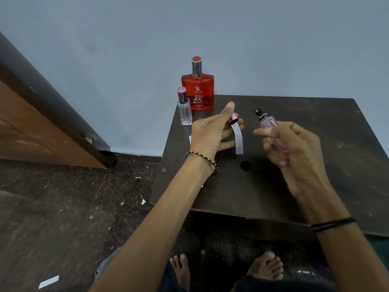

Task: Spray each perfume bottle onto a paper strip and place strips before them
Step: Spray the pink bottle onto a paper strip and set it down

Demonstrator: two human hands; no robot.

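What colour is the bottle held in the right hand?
The bottle in the right hand is pale pink, with a black sprayer; seen in the head view.

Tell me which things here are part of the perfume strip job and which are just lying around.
Job: pink bottle in the right hand; paper strip and pink cap in the left hand; red bottle; small clear bottle.
Lying about: black round piece on the table; white paper on the floor; wooden door.

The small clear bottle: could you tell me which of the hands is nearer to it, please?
Left. The left hand sits just right of the clear bottle; the right hand is farther right, holding the pink bottle.
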